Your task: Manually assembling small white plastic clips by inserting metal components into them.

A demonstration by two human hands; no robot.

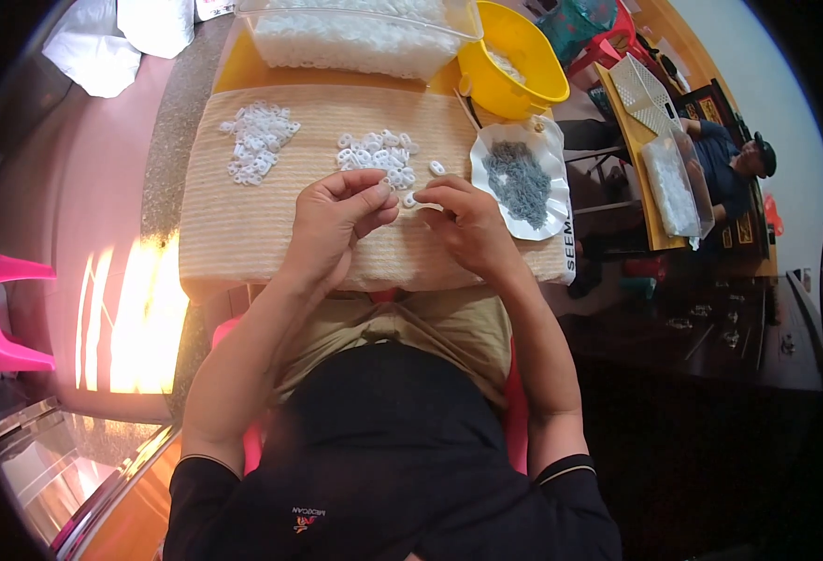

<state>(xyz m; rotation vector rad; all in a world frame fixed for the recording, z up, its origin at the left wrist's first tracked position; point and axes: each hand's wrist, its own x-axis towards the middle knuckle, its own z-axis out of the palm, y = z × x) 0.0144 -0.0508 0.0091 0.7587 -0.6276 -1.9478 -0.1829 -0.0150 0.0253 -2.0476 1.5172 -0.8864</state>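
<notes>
My left hand is closed in a pinch over the cloth, thumb against forefinger. What sits between its fingertips is small and mostly hidden. Opposite it, my right hand has curled fingers, with a small white oval plastic piece with a hole at its fingertips. Just beyond both hands lies a pile of similar white pieces. One loose white piece rests to the right of that pile. Farther left is another heap of small white plastic parts.
A scalloped white tray holds small dark grey parts at right. Behind the striped cloth stand a clear bin of white parts and a yellow basin. A person sits at another table; a pink stool stands left.
</notes>
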